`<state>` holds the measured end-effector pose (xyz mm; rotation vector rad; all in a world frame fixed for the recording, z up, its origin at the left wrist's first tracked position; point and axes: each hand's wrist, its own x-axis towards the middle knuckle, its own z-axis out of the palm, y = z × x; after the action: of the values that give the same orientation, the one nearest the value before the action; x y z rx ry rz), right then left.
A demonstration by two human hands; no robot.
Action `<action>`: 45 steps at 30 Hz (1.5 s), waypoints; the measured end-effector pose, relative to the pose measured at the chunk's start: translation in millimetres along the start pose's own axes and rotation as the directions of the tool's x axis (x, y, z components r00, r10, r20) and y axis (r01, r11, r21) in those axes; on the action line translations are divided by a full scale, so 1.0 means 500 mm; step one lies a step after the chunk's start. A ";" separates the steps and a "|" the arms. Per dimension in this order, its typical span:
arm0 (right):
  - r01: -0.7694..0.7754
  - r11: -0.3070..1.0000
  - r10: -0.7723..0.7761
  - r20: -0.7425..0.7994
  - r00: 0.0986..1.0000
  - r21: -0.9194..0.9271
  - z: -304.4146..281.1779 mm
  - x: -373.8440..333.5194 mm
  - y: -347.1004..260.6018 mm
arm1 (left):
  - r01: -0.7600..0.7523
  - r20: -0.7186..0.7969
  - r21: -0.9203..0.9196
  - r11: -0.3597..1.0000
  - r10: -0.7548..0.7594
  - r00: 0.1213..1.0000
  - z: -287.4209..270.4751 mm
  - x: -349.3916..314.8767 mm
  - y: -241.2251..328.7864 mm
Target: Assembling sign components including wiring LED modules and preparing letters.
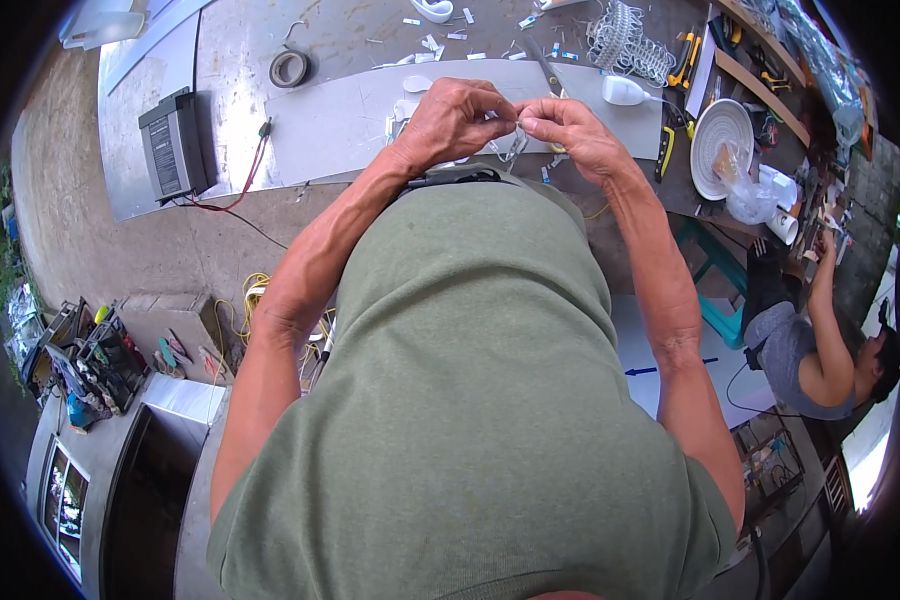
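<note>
My left hand [455, 122] and my right hand [578, 135] meet fingertip to fingertip over the near edge of the metal-topped table [320, 125]. Both are closed in a pinch. What lies between the fingertips is too small to make out. A pale, shiny looped piece [513, 148] hangs just below them; whether it is joined to what I pinch, I cannot tell. White plastic pieces [407, 107] lie beside my left hand, partly hidden by it. Beyond my right hand rests a white oval plastic device [625, 91] with a cord.
A dark charger-like box [173, 147] with red and black leads sits left, near a tape roll [290, 68]. Coiled white wire [630, 42], yellow-handled pliers [685, 60] and a round woven tray [722, 148] lie right. Another person [805, 350] sits at right by a teal stool [720, 290].
</note>
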<state>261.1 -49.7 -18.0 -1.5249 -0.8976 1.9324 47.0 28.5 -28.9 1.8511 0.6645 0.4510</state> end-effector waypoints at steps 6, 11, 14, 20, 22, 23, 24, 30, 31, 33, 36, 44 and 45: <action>0.187 0.965 -0.200 -0.057 0.978 -0.185 0.015 -0.009 -0.008 | 0.278 0.075 -0.209 0.937 -0.268 0.960 -0.008 -0.009 -0.003; 0.345 0.748 -0.532 -0.203 0.822 -0.567 0.052 -0.040 -0.030 | 0.386 0.121 -0.284 0.878 -0.367 0.922 -0.013 -0.015 0.002; 0.352 0.688 -0.572 -0.176 0.801 -0.635 0.075 -0.056 -0.046 | 0.394 0.127 -0.355 0.848 -0.374 0.919 -0.010 -0.015 -0.005; 0.316 0.865 -0.431 -0.255 0.865 -0.391 0.066 -0.047 -0.018 | 0.403 0.179 -0.405 0.821 -0.361 0.915 -0.016 -0.016 0.005; 0.317 0.876 -0.418 -0.244 0.875 -0.363 0.059 -0.044 -0.016 | 0.435 0.225 -0.418 0.798 -0.373 0.900 -0.018 -0.017 0.009; 0.319 0.887 -0.405 -0.232 0.884 -0.335 0.057 -0.044 -0.016 | 0.434 0.223 -0.419 0.797 -0.374 0.900 -0.020 -0.017 0.011; 0.319 0.886 -0.405 -0.230 0.885 -0.336 0.056 -0.045 -0.015 | 0.441 0.235 -0.412 0.798 -0.374 0.897 -0.020 -0.017 0.014; 0.277 0.891 -0.363 -0.202 0.910 -0.359 0.065 -0.057 -0.033 | 0.412 0.200 -0.435 0.801 -0.360 0.911 -0.021 -0.022 0.011; 0.281 0.891 -0.368 -0.207 0.906 -0.356 0.065 -0.054 -0.026 | 0.411 0.199 -0.431 0.804 -0.359 0.912 -0.021 -0.021 0.012; 0.285 0.891 -0.373 -0.213 0.903 -0.353 0.063 -0.052 -0.020 | 0.417 0.210 -0.407 0.812 -0.361 0.908 -0.023 -0.018 0.014; 0.267 0.922 -0.328 -0.198 0.924 -0.281 0.062 -0.051 -0.018 | 0.427 0.233 -0.395 0.814 -0.361 0.903 -0.024 -0.019 0.012; 0.373 0.725 -0.516 -0.098 0.851 -0.579 0.070 -0.054 -0.038 | 0.450 0.275 -0.475 0.756 -0.359 0.892 -0.021 -0.019 0.007; 0.373 0.725 -0.515 -0.096 0.852 -0.579 0.071 -0.052 -0.036 | 0.465 0.289 -0.479 0.744 -0.366 0.884 -0.023 -0.018 0.006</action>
<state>232.8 -63.7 17.1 -1.5985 -1.6212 1.1434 33.9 29.9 -22.0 1.1407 0.7191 0.1420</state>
